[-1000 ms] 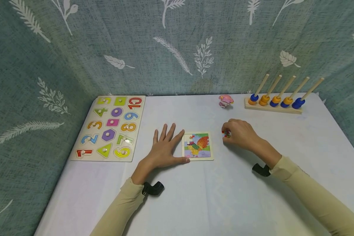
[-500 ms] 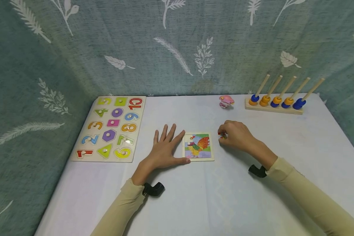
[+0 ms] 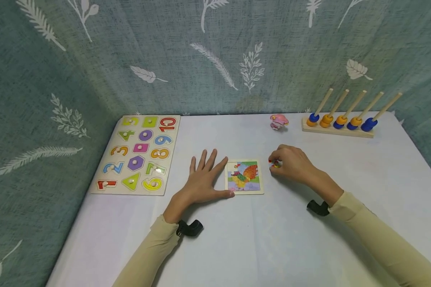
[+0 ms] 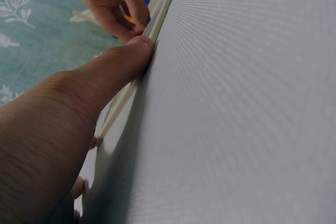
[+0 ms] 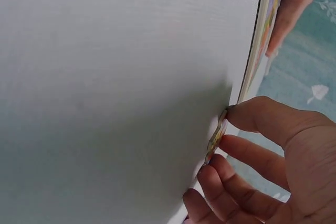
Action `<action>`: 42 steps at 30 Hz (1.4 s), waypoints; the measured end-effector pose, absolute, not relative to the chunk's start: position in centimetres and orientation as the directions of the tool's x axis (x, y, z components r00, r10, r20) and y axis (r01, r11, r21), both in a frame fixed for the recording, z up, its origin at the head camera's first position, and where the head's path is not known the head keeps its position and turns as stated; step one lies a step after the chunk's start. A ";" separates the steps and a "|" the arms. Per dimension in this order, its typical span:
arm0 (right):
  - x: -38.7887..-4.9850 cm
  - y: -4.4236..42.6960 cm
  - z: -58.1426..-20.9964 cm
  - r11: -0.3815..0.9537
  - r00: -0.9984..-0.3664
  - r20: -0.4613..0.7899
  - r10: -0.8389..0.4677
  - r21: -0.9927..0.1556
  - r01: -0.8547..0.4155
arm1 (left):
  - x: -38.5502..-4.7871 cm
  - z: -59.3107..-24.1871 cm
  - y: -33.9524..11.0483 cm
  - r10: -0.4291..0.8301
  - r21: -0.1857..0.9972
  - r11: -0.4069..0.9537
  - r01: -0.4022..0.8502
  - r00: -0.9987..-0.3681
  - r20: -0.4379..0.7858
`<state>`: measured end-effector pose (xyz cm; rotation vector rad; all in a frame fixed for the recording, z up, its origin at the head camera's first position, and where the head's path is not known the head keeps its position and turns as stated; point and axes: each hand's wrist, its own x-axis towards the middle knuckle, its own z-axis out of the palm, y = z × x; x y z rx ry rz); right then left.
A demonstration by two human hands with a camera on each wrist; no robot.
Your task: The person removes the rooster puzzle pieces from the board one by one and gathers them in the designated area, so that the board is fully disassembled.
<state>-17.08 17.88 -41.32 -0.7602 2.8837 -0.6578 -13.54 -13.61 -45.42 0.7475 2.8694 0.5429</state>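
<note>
A small square picture puzzle [image 3: 244, 177] in a pale wooden frame lies mid-table, showing a butterfly-like figure. My left hand [image 3: 203, 184] is spread flat at its left side, thumb and index finger touching the frame; in the left wrist view the thumb [image 4: 113, 69] rests against the frame's edge. Right of the puzzle, my right hand [image 3: 292, 162] pinches a small colourful puzzle piece [image 3: 275, 164]. The right wrist view shows this piece [image 5: 216, 137] between the thumb and fingers [image 5: 247, 166], close to the table surface and apart from the frame.
A number and shape board [image 3: 131, 189] lies at the left. Behind the right hand stands a small pink figure [image 3: 279, 121]. A wooden base with pegs and blue and orange beads [image 3: 341, 129] is at the back right, near the patterned cloth wall [image 3: 215, 59].
The right hand moved slightly left toward the puzzle, then a little back, still pinching the piece. The left hand has kept its place at the frame, while the head view shifted slightly.
</note>
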 end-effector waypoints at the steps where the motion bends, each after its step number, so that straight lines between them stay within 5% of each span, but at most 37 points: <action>1: -17.1 17.9 -41.4 0.783 -0.872 0.024 -0.489 -0.427 -0.451 | -13.5 -45.4 -13.6 0.493 0.375 0.813 0.446 -0.869 -0.034; 42: -18.3 15.1 -37.9 0.755 -0.839 0.022 -0.544 -0.423 -0.501 | -13.6 -45.5 -13.6 0.496 0.371 0.811 0.452 -0.868 -0.027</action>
